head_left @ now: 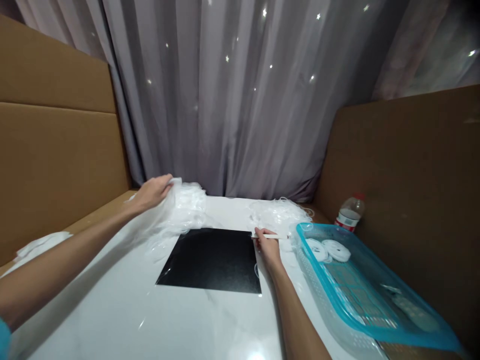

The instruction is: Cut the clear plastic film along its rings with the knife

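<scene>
At the left back, my left hand (154,192) is closed on the edge of a thin white piece of material, lifted at a pile of sheer white pieces (189,202). My right hand (268,246) pinches a slim white stick-like tool (272,236), lying roughly level. Its tip points left over the back right corner of a black sheet (212,260), which lies flat on the white table. Behind that hand is a second heap of thin white looped pieces (281,212). A small clear loop (257,270) sits at the sheet's right edge.
A blue-rimmed plastic basket (326,280) stands at the right, with white rolled coils (336,250) inside. Behind it is a red-capped bottle (350,212). Cardboard walls (56,155) flank the table (112,300); a grey curtain (232,110) hangs behind. White pieces (43,244) lie far left.
</scene>
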`<move>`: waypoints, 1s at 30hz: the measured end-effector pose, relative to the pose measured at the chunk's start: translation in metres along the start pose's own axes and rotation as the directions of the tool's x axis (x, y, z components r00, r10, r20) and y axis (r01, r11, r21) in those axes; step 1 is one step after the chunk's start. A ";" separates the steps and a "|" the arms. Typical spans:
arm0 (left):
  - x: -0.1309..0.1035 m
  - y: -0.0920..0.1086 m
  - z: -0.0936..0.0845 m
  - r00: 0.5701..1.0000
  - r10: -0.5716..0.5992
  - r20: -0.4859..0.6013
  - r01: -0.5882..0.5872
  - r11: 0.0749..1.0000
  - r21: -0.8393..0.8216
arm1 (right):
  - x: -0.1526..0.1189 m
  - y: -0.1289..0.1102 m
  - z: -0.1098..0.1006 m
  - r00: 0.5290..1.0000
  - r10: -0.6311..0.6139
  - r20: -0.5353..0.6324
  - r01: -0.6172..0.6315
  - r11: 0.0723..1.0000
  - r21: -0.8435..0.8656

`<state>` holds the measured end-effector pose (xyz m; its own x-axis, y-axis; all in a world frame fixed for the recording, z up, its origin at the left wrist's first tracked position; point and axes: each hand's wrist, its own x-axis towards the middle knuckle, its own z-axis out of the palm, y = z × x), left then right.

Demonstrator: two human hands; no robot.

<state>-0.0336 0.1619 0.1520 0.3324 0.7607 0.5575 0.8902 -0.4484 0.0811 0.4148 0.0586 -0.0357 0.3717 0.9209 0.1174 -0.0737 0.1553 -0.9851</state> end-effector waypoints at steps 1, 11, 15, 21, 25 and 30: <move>0.008 0.001 -0.015 0.997 -0.041 -0.069 0.041 0.999 -0.005 | 0.000 0.000 0.000 1.000 -0.002 0.004 0.002 1.000 -0.002; 0.085 0.062 -0.148 0.899 -0.124 -0.421 -0.152 0.812 -0.564 | -0.004 -0.009 0.002 0.999 -0.013 0.044 0.011 0.999 0.037; 0.076 0.089 -0.145 0.975 -0.035 -0.218 -0.166 0.536 -0.828 | -0.006 -0.019 0.007 0.993 -0.067 0.093 0.067 0.998 0.006; 0.043 0.123 -0.119 0.986 0.136 0.096 0.085 0.083 -0.993 | -0.025 -0.049 0.027 0.958 -0.130 0.256 0.098 0.986 0.137; 0.034 0.142 -0.106 0.968 0.211 0.137 0.138 0.012 -0.990 | -0.048 -0.065 0.043 0.889 -0.108 0.445 -0.001 0.971 0.238; 0.028 0.165 -0.096 0.921 0.305 0.241 0.272 -0.063 -0.960 | -0.071 -0.066 0.064 0.809 -0.119 0.576 -0.099 0.938 0.332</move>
<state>0.0931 0.0644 0.2606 0.6526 0.6774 0.3394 -0.2651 -0.2155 0.9398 0.3344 0.0055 0.0294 -0.2238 0.9323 0.2841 -0.4137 0.1731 -0.8938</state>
